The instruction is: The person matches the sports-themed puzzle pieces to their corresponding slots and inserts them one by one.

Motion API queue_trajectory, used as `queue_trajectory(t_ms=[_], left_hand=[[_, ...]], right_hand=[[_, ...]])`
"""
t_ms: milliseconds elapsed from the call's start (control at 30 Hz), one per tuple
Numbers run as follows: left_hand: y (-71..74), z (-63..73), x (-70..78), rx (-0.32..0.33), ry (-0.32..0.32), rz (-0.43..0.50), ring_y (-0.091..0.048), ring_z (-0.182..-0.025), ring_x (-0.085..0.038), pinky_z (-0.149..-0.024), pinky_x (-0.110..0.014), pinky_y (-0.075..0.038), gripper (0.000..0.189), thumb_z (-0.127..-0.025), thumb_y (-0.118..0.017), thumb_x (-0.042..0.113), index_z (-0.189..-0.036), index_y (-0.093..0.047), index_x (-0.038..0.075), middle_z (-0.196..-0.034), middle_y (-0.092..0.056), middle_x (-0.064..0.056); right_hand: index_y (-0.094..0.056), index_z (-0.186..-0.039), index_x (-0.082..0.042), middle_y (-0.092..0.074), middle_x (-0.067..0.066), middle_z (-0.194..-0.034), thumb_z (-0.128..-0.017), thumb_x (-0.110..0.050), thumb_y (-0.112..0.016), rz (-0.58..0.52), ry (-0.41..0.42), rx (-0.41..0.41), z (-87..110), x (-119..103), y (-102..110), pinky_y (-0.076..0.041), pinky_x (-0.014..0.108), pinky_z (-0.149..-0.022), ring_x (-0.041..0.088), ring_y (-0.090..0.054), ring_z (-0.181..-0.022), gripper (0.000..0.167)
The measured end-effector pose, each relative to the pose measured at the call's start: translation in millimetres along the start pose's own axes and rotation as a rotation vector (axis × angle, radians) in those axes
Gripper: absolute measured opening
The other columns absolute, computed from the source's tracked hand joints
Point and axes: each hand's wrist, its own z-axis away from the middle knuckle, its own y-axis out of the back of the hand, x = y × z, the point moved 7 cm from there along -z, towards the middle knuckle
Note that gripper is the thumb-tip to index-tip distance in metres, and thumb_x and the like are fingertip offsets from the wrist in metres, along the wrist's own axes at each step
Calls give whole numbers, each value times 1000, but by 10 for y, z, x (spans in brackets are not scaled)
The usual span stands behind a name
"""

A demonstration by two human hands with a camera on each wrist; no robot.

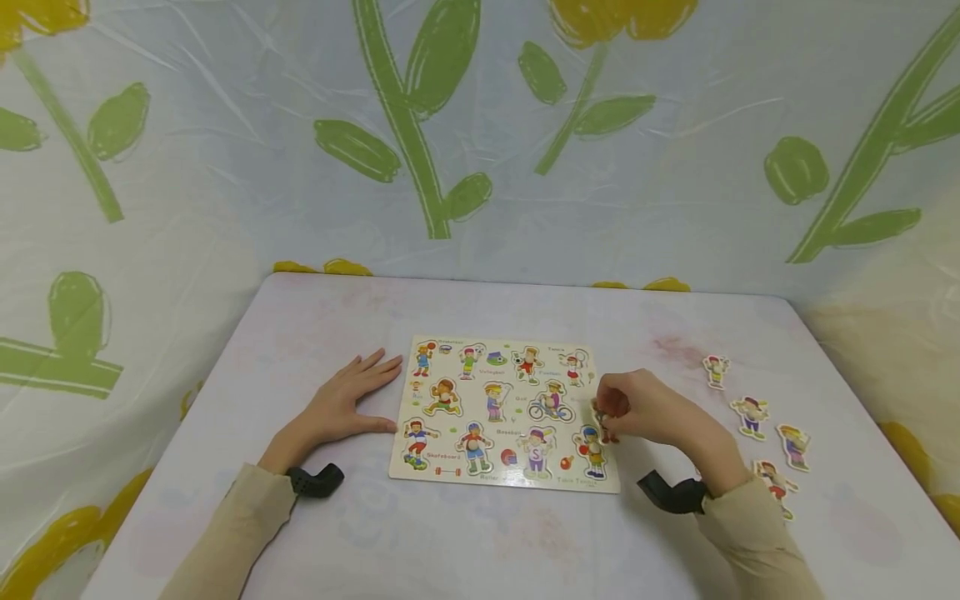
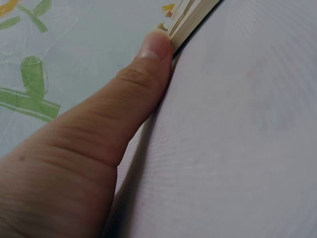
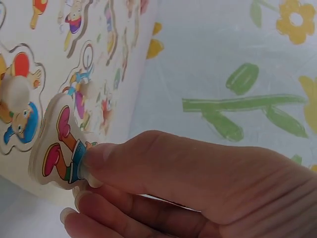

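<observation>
A wooden puzzle board (image 1: 438, 427) with sports figures lies flat in the middle of the table. My right hand (image 1: 648, 408) is at the board's right edge and pinches a puzzle piece (image 3: 63, 144) between thumb and fingers. That piece shows legs in blue shorts and pink shoes; its upper part is hidden by the fingers. In the head view, my left hand (image 1: 341, 404) rests on the table left of the board, fingers spread. Its thumb (image 2: 143, 64) touches the board's side edge in the left wrist view.
Several loose figure pieces lie right of the board, among them a small one (image 1: 716, 372), a batter (image 1: 750, 417), a golfer (image 1: 793, 447) and one beside the right sleeve (image 1: 774, 487). A flower-patterned cloth (image 1: 262, 167) hangs behind the table (image 1: 450, 542).
</observation>
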Motion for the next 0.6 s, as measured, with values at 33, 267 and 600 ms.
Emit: queue_trajectory(t_ms=[33, 267, 600], left_hand=[[1, -1, -1, 0, -1, 0, -19, -150, -28, -122, -49, -9, 95, -77, -78, 58, -151, -42, 10, -158, -36, -1], [4, -7, 0, -4, 5, 5, -18, -151, -27, -122, -49, -9, 95, -77, -78, 58, -152, -42, 11, -158, -36, 0], [5, -11, 5, -2, -3, 6, -18, -150, -28, -122, -50, -9, 96, -77, -78, 58, -152, -42, 10, -158, -36, -1]], right_hand=[[-64, -84, -7, -57, -2, -73, -78, 3, -74, 4, 2, 2, -17, -11, 2, -49, 25, -56, 15, -53, -68, 15], [-68, -82, -7, -59, -3, -74, -79, 1, -75, 21, 53, 21, -140, -131, 22, -50, 26, -59, 13, -53, -69, 11], [-67, -79, -5, -59, -2, -73, -78, 4, -71, 17, 105, 36, -358, -300, 8, -50, 28, -60, 13, -53, -67, 10]])
